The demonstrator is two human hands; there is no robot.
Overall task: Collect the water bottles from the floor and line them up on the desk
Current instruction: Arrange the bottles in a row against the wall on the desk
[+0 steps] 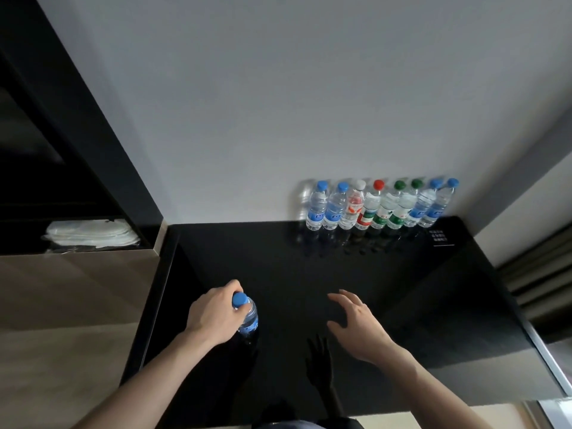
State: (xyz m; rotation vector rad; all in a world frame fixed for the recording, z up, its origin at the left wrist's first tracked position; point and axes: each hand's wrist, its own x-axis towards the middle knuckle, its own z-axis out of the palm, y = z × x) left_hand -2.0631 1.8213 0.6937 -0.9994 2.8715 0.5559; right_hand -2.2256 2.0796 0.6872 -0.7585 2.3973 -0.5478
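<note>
Left hand [216,314] grasps a blue-capped water bottle [247,317] round its neck and shoulder, fingers curled over the top beside the cap. The bottle stands roughly upright at the near left part of the black desk [309,274]; its base is dark against the surface, so contact with the desk cannot be confirmed.

Right hand [359,323] is released: fingers spread and relaxed, holding nothing, hovering over the near centre of the desk, well apart from the bottle. Its reflection shows on the glossy surface below it.

A row of bottles [380,205] stands upright at the far edge of the desk, against the white wall [278,103], toward the right. Eight are counted, side by side and touching or nearly so. Caps from left to right: two blue, one white, one red, two green, two blue. Labels match in kind: blue, red and white, green, blue. Their reflections lie on the desk in front of them.

A small card with white print [439,236] lies on the desk just right of the row.

Left of the desk, a dark shelf unit holds a stack of white folded items [89,235]; their nature cannot be told
</note>
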